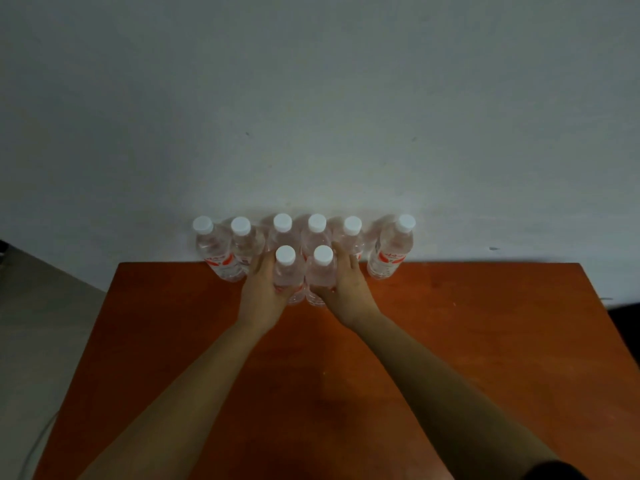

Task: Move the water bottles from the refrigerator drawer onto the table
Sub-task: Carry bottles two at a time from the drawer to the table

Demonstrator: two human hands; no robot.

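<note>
1. Currently we are setting down a pair of water bottles on the table [450,341]; this is the placing step, not the fetching one.
2. Our left hand [265,289] is wrapping around the left front bottle [288,271], and our right hand [346,289] is wrapping around the right front bottle [322,271]. Both bottles are standing upright, side by side and touching.
3. We are placing them at 12 o'clock on the table, just in front of the back row [315,233], six upright bottles lining the wall [311,98].
4. Whether the front bottles' bases are already bearing on the wood, we cannot tell; our fingers are hiding them.
5. We are judging the next move to be a clean release, fingers opening outward toward 9 and 3 o'clock, sparing the crowded row.
6. The refrigerator drawer is not showing, so we are unable to say how many bottles remain.
</note>
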